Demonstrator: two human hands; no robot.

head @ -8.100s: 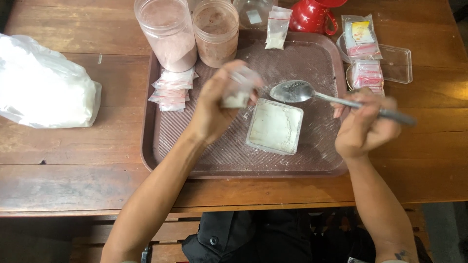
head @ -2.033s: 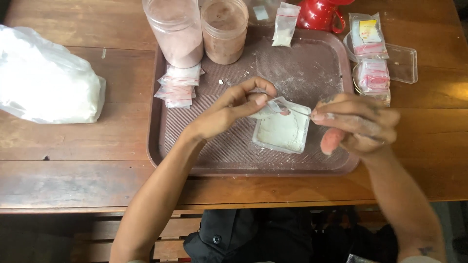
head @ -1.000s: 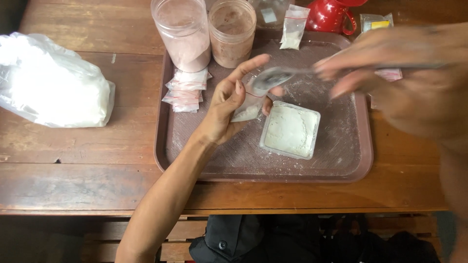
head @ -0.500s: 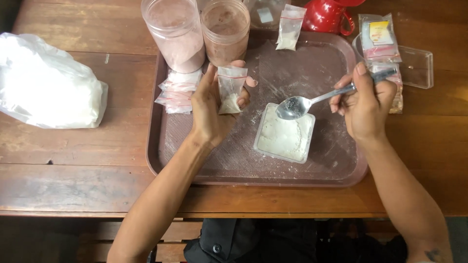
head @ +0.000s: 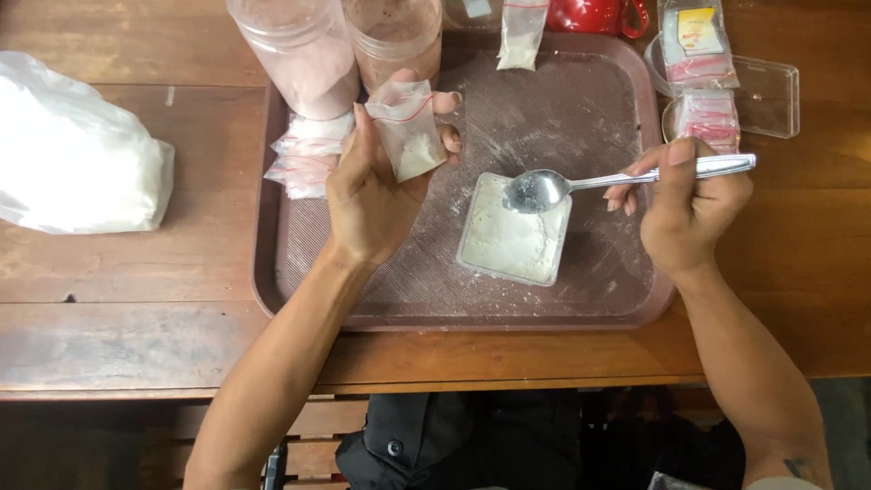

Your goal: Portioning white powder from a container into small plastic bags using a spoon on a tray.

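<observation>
Sachet [head: 408, 136] of white powder, powder-filled tub [head: 513, 231]

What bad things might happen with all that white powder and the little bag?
The small bag in the left hand looks tilted, so powder might spill if its top is open. The spoon in the right hand hovers over the square tub; a bump could scatter powder onto the dusty tray.

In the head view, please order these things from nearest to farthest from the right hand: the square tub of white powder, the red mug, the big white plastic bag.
From the right hand:
1. Square tub of white powder, on the tray just to the hand's left, under the spoon bowl.
2. Red mug, at the table's far edge, beyond the tray.
3. Big white plastic bag, far left on the table, off the tray.
</observation>
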